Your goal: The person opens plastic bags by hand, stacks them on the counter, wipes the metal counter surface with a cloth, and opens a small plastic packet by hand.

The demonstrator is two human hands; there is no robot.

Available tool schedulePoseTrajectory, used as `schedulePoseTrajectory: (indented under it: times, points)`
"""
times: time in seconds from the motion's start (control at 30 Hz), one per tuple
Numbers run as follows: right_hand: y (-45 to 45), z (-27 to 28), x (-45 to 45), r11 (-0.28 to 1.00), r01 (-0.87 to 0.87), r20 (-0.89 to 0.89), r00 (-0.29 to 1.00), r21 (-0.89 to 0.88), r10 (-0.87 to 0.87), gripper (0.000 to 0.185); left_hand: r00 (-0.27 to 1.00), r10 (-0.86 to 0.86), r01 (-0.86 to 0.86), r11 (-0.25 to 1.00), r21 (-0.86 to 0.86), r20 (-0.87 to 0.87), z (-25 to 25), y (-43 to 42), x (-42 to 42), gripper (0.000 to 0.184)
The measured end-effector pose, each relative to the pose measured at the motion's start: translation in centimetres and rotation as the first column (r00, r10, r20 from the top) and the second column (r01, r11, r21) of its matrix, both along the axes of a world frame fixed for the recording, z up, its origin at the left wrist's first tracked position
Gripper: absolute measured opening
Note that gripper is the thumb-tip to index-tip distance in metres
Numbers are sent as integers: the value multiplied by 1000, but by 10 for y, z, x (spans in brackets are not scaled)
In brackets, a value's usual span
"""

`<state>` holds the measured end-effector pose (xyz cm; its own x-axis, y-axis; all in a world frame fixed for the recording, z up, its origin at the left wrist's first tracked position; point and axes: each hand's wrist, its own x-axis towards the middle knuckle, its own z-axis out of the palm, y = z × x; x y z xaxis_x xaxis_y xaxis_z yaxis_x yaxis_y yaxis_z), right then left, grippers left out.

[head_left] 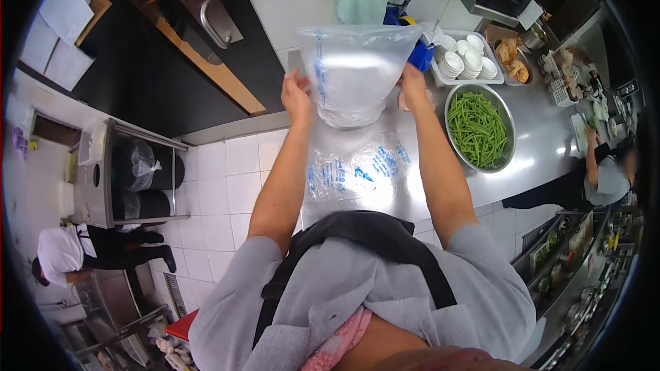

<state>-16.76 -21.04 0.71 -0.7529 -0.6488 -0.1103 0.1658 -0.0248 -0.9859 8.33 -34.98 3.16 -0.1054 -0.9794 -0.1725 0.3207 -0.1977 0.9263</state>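
Observation:
A clear plastic bag (354, 75) with blue print stands upright on the steel counter, its wide mouth upward and a pale rounded form inside. My left hand (296, 96) is at the bag's left side, fingers curled; whether they grip the plastic is too small to tell. On the right side my right hand (414, 89) is raised by the bag's edge, its fingers partly hidden behind the wrist. Flat clear plastic (357, 175) with blue print lies on the counter between my forearms. Right of my right forearm stands a metal colander (510, 139) of green beans (478, 127).
A white basket (500, 81) of small white dishes stands behind the colander. A blue tape dispenser (421, 57) is beside the bag. A black door (179, 34) is at left. One person (608, 178) works at far right, another (69, 247) at far left.

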Motion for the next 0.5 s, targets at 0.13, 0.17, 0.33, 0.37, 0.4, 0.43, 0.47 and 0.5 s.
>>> schedulePoseTrajectory:
  times: [0.13, 0.17, 0.33, 0.37, 0.4, 0.43, 0.47, 0.5]
  points:
    - [-22, -26, 37, 959, -5, 88, 996, -283, 31, 52, 991, 119, -84, 896, -436, 56, 26, 53, -35, 60]
    - [-25, -53, 42, 957, -36, 72, 996, -287, 59, 61, 965, 172, -48, 856, -515, 197, 4, 53, -40, 62]
    - [39, -83, 126, 980, -9, -211, 976, 198, 51, 63, 761, -179, 460, 827, -324, 624, -78, 6, -19, 66]
    - [49, -103, 134, 975, -41, -258, 961, 219, 98, 61, 567, -204, 613, 751, -244, 798, -71, 2, 0, 68]
    - [63, -99, 135, 962, -116, -214, 962, 247, 171, 60, 668, -267, 540, 816, -206, 695, -63, -6, 14, 70]
    - [81, -88, 131, 943, -193, -167, 955, 273, 244, 59, 759, -308, 467, 871, -150, 573, -54, -12, 26, 73]
    - [95, -71, 128, 919, -262, -115, 945, 294, 306, 58, 834, -332, 404, 911, -78, 441, -44, -12, 32, 76]
    - [97, -57, 119, 949, -173, -140, 967, 262, 215, 57, 935, -303, 336, 923, -189, 182, -33, -3, 37, 84]
